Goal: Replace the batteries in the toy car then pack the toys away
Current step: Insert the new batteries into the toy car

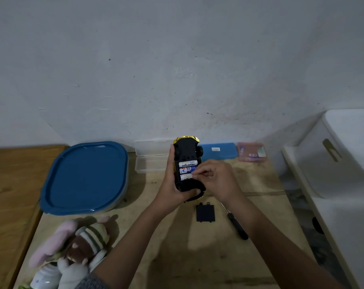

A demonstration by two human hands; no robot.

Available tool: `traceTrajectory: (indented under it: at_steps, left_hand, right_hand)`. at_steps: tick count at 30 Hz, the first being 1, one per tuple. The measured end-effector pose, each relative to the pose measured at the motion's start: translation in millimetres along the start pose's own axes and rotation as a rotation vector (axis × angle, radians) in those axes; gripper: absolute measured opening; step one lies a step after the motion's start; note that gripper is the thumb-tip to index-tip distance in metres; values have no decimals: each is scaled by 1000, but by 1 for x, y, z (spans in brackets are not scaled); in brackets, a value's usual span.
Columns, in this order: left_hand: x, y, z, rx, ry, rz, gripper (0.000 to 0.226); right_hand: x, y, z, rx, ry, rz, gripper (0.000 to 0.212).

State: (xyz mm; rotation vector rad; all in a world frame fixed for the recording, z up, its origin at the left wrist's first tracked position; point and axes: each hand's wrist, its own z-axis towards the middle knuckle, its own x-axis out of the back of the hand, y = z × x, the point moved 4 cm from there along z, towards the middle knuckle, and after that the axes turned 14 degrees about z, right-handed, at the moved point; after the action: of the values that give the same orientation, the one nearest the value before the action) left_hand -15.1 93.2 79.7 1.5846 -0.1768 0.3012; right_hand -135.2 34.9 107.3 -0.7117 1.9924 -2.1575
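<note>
A gold toy car (186,152) is held upside down above the wooden table, its black underside facing me. My left hand (172,184) grips it from the left side and below. Three batteries (187,170) lie side by side in the uncovered compartment. My right hand (214,178) pinches the right end of the nearest battery with its fingertips. The black battery cover (205,212) lies flat on the table in front of the car. A small black-handled screwdriver (236,224) lies to the right of the cover.
A container with a blue lid (85,178) sits at the left. Plush toys (77,247) and a white bottle (44,277) lie at the front left. Clear cases (149,157), a blue case (218,151) and a pink pack (252,152) line the wall. A white bin (339,163) stands at the right.
</note>
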Motion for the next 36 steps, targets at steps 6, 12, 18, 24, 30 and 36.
traceTrajectory:
  at_steps: [6,12,18,24,30,36]
  left_hand:
    - [2,2,-8,8,-8,-12,122]
    - [4,11,-15,-14,-47,-6,120]
    - [1,7,-23,-12,-38,22,121]
    - [6,1,-29,-8,-4,-44,121]
    - [18,-7,-30,-9,-107,-28,128]
    - [37,-31,-48,100,-16,-123,127]
  right_hand:
    - [10,0,-6,-142,124,55,39]
    - [1,-6,-15,-253,40,66,47]
    - [-7,-15,-23,-241,64,35,39]
    - [-8,-19,-22,-210,4,74,32]
    - [-11,-18,-21,-184,-92,87,29]
    - [3,23,-26,-251,63,83,11]
